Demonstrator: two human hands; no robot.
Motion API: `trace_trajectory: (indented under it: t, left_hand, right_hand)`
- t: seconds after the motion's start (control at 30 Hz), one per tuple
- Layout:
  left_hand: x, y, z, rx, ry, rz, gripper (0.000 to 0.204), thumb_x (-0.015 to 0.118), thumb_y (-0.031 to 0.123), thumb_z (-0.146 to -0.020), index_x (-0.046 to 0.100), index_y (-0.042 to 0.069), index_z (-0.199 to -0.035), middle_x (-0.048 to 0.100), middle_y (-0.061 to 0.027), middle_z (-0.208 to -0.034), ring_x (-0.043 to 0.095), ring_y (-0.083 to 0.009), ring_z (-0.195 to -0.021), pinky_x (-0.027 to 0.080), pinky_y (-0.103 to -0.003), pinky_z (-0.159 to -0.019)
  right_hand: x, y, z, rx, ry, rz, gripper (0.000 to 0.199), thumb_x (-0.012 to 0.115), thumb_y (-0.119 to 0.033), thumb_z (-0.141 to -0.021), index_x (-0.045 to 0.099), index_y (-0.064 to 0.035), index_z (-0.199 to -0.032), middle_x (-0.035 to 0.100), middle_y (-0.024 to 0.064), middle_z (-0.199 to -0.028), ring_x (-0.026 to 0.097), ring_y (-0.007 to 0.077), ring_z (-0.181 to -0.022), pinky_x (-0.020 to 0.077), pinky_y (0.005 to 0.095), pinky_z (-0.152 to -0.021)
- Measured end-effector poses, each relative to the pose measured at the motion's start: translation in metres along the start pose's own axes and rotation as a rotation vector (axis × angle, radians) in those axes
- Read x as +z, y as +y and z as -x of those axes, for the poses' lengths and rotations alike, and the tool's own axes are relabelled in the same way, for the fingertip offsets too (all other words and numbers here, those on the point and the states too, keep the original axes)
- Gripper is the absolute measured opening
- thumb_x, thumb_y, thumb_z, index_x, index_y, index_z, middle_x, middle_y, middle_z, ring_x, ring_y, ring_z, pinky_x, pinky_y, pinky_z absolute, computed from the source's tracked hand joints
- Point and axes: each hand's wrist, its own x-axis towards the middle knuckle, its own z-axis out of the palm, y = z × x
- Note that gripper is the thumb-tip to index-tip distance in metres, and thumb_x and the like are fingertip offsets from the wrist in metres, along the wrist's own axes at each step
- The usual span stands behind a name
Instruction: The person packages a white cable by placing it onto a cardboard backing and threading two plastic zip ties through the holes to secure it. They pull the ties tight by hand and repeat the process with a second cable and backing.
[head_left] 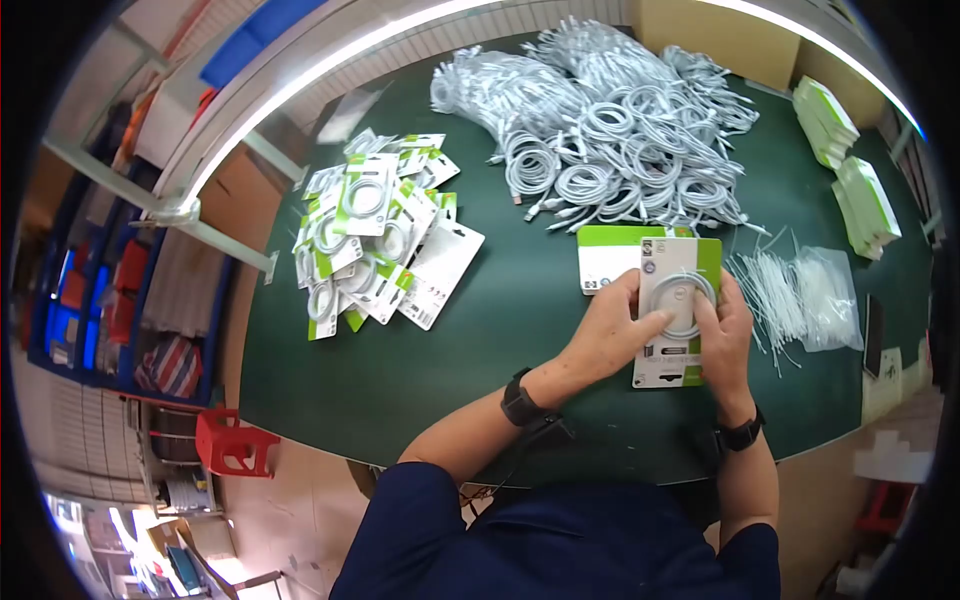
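Between both hands is a white and green packaging card (655,372) with a coiled white cable (684,283) lying on its face. My left hand (612,325) grips the card's left edge, its thumb pressed on the coil. On the right edge, my right hand (727,335) is closed, with its thumb on the coil too. Beyond the held card, another green and white card (606,258) lies on the table, partly covered by it. Further back is a large heap of coiled white cables (625,140). The fingers behind the card are hidden.
Carded cables (365,230) form a loose pile on the left of the green table (500,390). On the right are white cable ties (775,300), a clear plastic bag (826,300), a dark phone-like object (874,336) and stacked cards (866,208). A red stool (235,443) stands on the floor.
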Motion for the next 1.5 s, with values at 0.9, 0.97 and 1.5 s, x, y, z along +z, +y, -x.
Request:
trace_trajectory:
  t: [0.9,0.97,1.5]
  left_hand:
    - [-0.213,0.015,-0.015,-0.036,0.643,0.393,0.042,0.064,0.01,-0.098,0.052,-0.003,-0.136,0.068,-0.0118,-0.116,0.067,-0.0209,-0.102,0.056,-0.029,-0.085]
    - [-0.194,0.006,-0.027,-0.068,0.499,0.27,0.041,0.067,0.011,-0.097,0.054,-0.003,-0.133,0.067,-0.0128,-0.118,0.067,-0.0205,-0.1,0.056,-0.029,-0.085]
    - [-0.13,-0.065,-0.173,0.556,0.102,-1.29,0.044,0.075,0.016,-0.079,0.063,-0.002,-0.117,0.067,-0.0186,-0.105,0.062,-0.0361,-0.101,0.051,-0.045,-0.087]
  right_hand:
    - [-0.03,0.015,-0.011,0.219,-0.236,-0.04,0.028,0.058,-0.008,-0.099,0.061,0.0028,-0.125,0.069,0.0055,-0.093,0.061,0.0074,-0.069,0.0506,0.0214,-0.062]
    - [-0.032,0.019,-0.013,0.201,-0.236,-0.019,0.027,0.058,-0.007,-0.099,0.062,0.0034,-0.123,0.069,0.0059,-0.093,0.062,0.0076,-0.07,0.0519,0.022,-0.064]
    - [-0.036,0.015,-0.018,0.187,-0.207,0.038,0.018,0.061,-0.004,-0.096,0.067,0.0053,-0.11,0.07,0.0068,-0.084,0.063,0.0083,-0.068,0.0531,0.023,-0.063]
